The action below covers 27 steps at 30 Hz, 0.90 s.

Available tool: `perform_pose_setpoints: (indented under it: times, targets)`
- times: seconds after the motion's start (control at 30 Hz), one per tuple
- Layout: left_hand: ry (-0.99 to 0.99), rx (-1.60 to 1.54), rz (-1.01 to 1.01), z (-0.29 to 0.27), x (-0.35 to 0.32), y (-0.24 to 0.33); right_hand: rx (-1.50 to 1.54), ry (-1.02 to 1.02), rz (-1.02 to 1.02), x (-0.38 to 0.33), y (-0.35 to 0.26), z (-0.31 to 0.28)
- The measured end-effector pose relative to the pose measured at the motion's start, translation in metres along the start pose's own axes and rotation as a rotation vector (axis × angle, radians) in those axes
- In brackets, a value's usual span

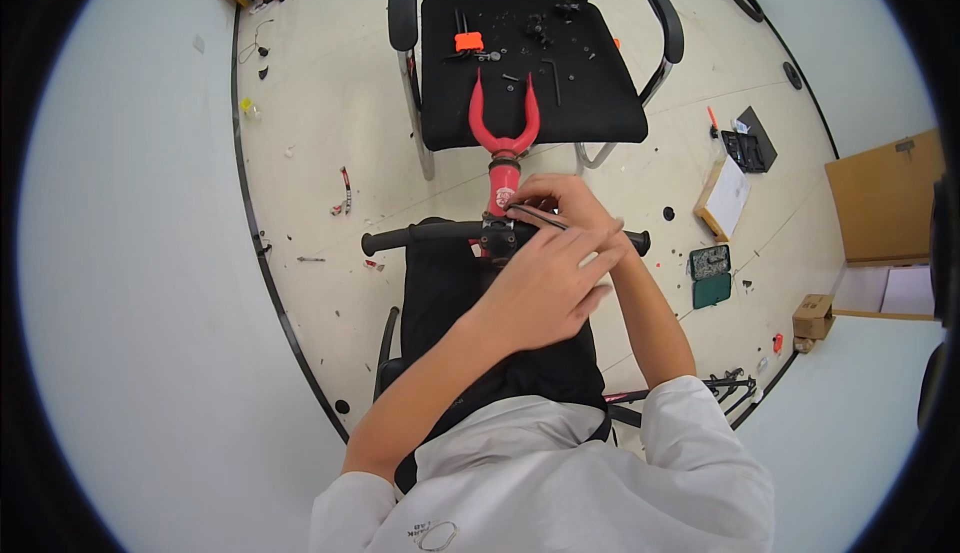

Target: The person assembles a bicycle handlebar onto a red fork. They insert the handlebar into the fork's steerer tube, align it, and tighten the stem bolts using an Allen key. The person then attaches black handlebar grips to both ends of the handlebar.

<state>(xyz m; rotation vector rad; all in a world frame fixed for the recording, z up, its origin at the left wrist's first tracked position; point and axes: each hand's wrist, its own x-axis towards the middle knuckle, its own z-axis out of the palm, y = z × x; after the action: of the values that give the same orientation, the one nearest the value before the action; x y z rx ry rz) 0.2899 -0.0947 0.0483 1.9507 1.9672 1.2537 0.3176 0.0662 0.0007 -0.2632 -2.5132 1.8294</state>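
Observation:
A pinkish-red bike fork (505, 141) points away from me, its two prongs over the chair seat. Across its near end runs a black handlebar (400, 240), held by a black stem clamp (498, 236) above my lap. My right hand (568, 201) pinches a thin black hex key (538, 216), whose end is close to the clamp. My left hand (545, 288) is over the right half of the bar, fingers stretched toward my right wrist, with nothing visible in it. The left hand hides part of the bar.
Ahead stands a black chair (600, 103) with an orange piece (469, 42), another hex key (555, 83) and small bolts on its seat. On the floor at right lie a green case (711, 291), a black tool case (745, 151) and a cardboard box (813, 317).

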Motion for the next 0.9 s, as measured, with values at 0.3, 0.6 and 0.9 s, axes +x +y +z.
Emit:
perform_pose_setpoints:
  times: [0.3,0.6,0.9]
  targets:
    - [-0.135,0.045,0.15,0.006,0.045,-0.045,-0.077,0.063,-0.257,-0.009,0.054,-0.012]
    - [-0.232,-0.063,-0.188,0.026,0.072,-0.068,-0.351,0.04,0.114,-0.033,0.04,-0.059]
    - [-0.306,-0.145,-0.77,-0.024,0.071,-0.182,-0.449,0.107,0.232,-0.056,0.008,-0.05]
